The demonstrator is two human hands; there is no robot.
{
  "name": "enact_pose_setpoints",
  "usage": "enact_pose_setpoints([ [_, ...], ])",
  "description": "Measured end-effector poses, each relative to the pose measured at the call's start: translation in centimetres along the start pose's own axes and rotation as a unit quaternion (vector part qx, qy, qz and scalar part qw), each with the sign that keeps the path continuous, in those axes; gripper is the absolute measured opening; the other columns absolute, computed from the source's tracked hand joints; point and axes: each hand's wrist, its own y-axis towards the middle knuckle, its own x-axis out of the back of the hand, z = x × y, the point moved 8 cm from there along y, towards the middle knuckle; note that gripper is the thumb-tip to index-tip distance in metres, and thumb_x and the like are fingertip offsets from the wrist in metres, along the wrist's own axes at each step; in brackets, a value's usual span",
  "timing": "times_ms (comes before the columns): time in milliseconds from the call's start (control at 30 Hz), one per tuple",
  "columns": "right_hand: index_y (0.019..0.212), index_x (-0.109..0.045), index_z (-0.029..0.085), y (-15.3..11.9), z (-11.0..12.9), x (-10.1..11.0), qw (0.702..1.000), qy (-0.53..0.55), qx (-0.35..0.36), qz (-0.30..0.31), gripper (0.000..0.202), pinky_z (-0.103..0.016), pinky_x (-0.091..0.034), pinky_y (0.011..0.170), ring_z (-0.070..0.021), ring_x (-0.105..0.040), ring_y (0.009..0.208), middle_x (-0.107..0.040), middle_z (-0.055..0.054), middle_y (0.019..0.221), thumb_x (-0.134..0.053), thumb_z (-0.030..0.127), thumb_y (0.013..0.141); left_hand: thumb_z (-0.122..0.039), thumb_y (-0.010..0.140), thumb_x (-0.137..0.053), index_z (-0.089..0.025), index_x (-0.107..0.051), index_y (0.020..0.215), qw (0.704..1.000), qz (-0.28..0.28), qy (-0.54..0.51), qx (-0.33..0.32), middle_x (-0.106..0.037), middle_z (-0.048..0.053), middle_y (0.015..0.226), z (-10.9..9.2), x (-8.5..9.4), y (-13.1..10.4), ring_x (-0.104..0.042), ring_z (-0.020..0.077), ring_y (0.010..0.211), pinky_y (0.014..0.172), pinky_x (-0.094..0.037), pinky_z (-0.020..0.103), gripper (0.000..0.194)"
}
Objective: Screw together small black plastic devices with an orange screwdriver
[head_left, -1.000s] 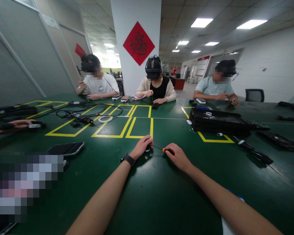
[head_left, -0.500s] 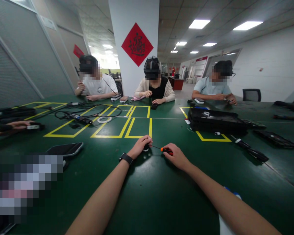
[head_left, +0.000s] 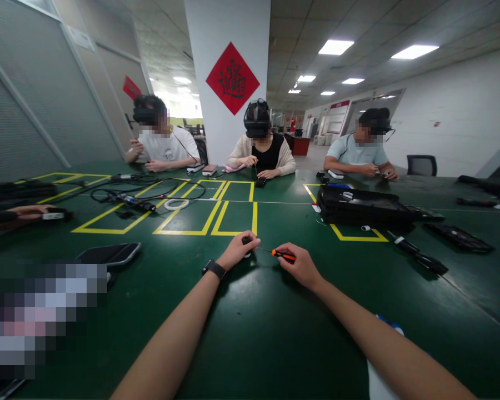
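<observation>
Nearest, at the lower right of the frame, a white item with blue at its top edge [head_left: 378, 371] is partly hidden by the right forearm above the glossy dark green surface [head_left: 250, 339]. Farther in, right of centre, the person's right hand [head_left: 300, 266] holds the handle of a thin-shafted orange-and-black screwdriver [head_left: 286, 256] between thumb and fingers; the shaft points toward the frame's left. Over the last second more of the handle's orange has come into sight, so the handle or the grip has shifted; this suggests twisting in small steps. The tip is not clear behind the left fingers, so whether it is seated cannot be told.

Near centre, the left hand [head_left: 235, 251], with a black watch [head_left: 214, 269] at its wrist, grips a small black piece with a pale lower edge [head_left: 246, 240]. More of the black part now shows between the fingers, while the hand stays in much the same place: probably a small re-grip that keeps the piece steady against the screwdriver.

Beyond, a white ring [head_left: 176, 205] lies left of centre and a stack of black flat cases [head_left: 358, 210] at the right; neither has visibly changed. Three co-workers sit along the far edge.
</observation>
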Motion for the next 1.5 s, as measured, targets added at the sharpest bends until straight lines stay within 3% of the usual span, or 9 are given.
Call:
enact_pose_setpoints([
  [200,0.087,-0.060,0.019,-0.4,3.6,0.5,0.993,0.052,0.090,-0.058,0.011,-0.032,-0.045,0.081,-0.0163,-0.054,0.088,-0.057,-0.006,0.090,-0.056,0.018,0.076,-0.050,0.076,-0.048,-0.015,-0.049,0.070,0.990,-0.036,-0.123,0.058,-0.051,-0.002,0.059,1.3,0.2,0.2,-0.050,0.0079,0.052,0.054,-0.040,0.020,0.036],
  [400,0.087,-0.061,0.020,-1.0,5.5,0.6,0.987,0.100,0.113,-0.061,0.011,-0.035,-0.046,0.077,-0.0183,-0.055,0.085,-0.058,-0.007,0.089,-0.057,0.023,0.076,-0.056,0.077,-0.043,-0.016,-0.046,0.073,0.951,0.011,-0.282,0.124,-0.047,-0.003,0.058,2.3,-2.3,-0.2,-0.042,0.0048,0.040,0.038,-0.034,0.018,0.041],
  [600,0.085,-0.063,0.020,-1.4,5.1,0.9,0.989,0.054,0.115,-0.073,0.012,-0.031,-0.045,0.069,-0.0165,-0.052,0.077,-0.054,-0.005,0.083,-0.055,0.025,0.077,-0.056,0.077,-0.042,-0.015,-0.047,0.071,0.962,0.049,-0.240,0.116,-0.047,-0.002,0.054,1.5,-3.6,-0.5,-0.042,0.0056,0.039,0.037,-0.033,0.018,0.042],
  [700,0.093,-0.058,0.019,-1.3,4.0,0.9,0.994,0.049,0.077,-0.061,0.017,-0.026,-0.041,0.058,-0.0121,-0.049,0.060,-0.052,-0.001,0.069,-0.050,0.024,0.078,-0.054,0.078,-0.042,-0.015,-0.047,0.069,0.977,0.058,-0.184,0.091,-0.046,-0.003,0.051,0.8,-3.7,-0.6,-0.042,0.0062,0.037,0.037,-0.033,0.019,0.040],
  [800,0.088,-0.051,0.019,-1.2,3.3,1.1,0.994,0.084,0.039,-0.060,0.011,-0.022,-0.038,0.050,-0.0090,-0.044,0.049,-0.050,0.003,0.062,-0.048,0.018,0.077,-0.052,0.078,-0.042,-0.015,-0.048,0.070,0.982,0.065,-0.157,0.081,-0.047,-0.003,0.050,0.4,-3.8,-0.7,-0.043,0.0065,0.038,0.038,-0.033,0.019,0.039],
  [1000,0.075,-0.058,0.019,-1.1,4.8,0.4,0.992,0.049,0.119,0.007,0.006,-0.026,-0.042,0.062,-0.0132,-0.050,0.067,-0.052,-0.002,0.075,-0.055,0.018,0.070,-0.050,0.080,-0.040,-0.015,-0.047,0.068,0.984,0.052,-0.157,0.069,-0.047,-0.002,0.055,0.4,-3.4,-0.6,-0.045,0.0064,0.040,0.040,-0.036,0.020,0.038],
  [1133,0.088,-0.060,0.021,-1.4,4.8,-0.6,0.989,0.002,0.139,0.047,0.016,-0.024,-0.041,0.061,-0.0121,-0.050,0.064,-0.053,-0.002,0.074,-0.056,0.027,0.074,-0.048,0.079,-0.041,-0.014,-0.048,0.067,0.983,0.041,-0.162,0.076,-0.048,-0.002,0.054,0.7,-3.3,-0.5,-0.044,0.0062,0.039,0.040,-0.036,0.020,0.037],
  [1233,0.101,-0.054,0.020,-1.4,3.9,-0.8,0.994,0.007,0.108,0.035,0.025,-0.021,-0.039,0.056,-0.0093,-0.048,0.054,-0.055,0.002,0.066,-0.052,0.024,0.076,-0.048,0.079,-0.041,-0.014,-0.048,0.067,0.981,0.030,-0.175,0.080,-0.047,-0.002,0.053,0.9,-3.1,-0.4,-0.044,0.0063,0.039,0.039,-0.035,0.019,0.037],
  [1500,0.086,-0.062,0.021,-1.3,4.2,0.0,0.990,0.037,0.134,-0.006,0.016,-0.024,-0.043,0.062,-0.0118,-0.052,0.065,-0.055,-0.002,0.077,-0.053,0.018,0.073,-0.047,0.079,-0.042,-0.014,-0.048,0.069,0.977,0.039,-0.193,0.078,-0.047,-0.002,0.054,1.0,-3.2,-0.4,-0.044,0.0066,0.039,0.039,-0.035,0.020,0.035],
])
